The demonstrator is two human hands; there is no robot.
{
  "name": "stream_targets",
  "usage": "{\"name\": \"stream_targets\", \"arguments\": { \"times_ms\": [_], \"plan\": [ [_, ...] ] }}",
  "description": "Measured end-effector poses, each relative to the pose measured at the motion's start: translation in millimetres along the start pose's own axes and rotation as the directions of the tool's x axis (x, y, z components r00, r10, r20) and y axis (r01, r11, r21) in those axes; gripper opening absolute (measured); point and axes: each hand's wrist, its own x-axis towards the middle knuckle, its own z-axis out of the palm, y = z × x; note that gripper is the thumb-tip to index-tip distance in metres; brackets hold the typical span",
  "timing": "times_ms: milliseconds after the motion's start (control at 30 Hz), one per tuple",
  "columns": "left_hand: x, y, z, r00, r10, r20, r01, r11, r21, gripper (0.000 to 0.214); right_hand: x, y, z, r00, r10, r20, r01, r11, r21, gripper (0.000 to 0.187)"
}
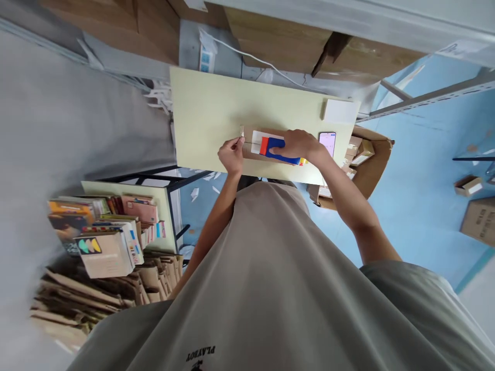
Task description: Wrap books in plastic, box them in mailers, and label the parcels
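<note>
"Where's the blue-and-red pack [276, 142]?"

"Beneath my right hand [297, 144], closer to the table's near edge; that hand lies across it, though whether it grips I can't tell. My left hand [232, 154] is pinched on a small clear piece [242, 132], left of the pack."

"And around?"

"Pale yellow table [211, 111], phone [327, 141] by its right edge, white box [340, 111] at the far right corner. Beyond: books [106, 255] left, blue floor [419, 165] right."
</note>
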Motion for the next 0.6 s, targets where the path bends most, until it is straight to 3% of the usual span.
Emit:
{"name": "stream_targets", "arguments": {
  "times_ms": [100, 333, 433, 600],
  "plan": [
    [-4, 6, 2.2, 1.0, 0.015, -0.01, -0.015, 0.999, 0.037, 0.023, -27, 33, -8, 0.998, -0.044, 0.054, 0.042, 0.998, 0.051, 0.069],
    [-7, 12, 9.5, 1.0, 0.005, 0.0, -0.005, 0.999, 0.033, 0.024, -90, 132, -6, 0.993, 0.092, 0.069, -0.093, 0.996, 0.015, 0.073],
    [-7, 11, 11.3, 1.0, -0.012, 0.025, 0.011, 1.0, 0.028, 0.025, -91, 153, -2, 0.99, 0.118, 0.071, -0.12, 0.992, 0.025, 0.074],
    [-8, 12, 17.5, 1.0, 0.016, 0.026, -0.017, 0.999, 0.044, 0.031, -69, 157, 7, 0.984, 0.157, 0.084, -0.161, 0.986, 0.042, 0.077]
  ]
}}
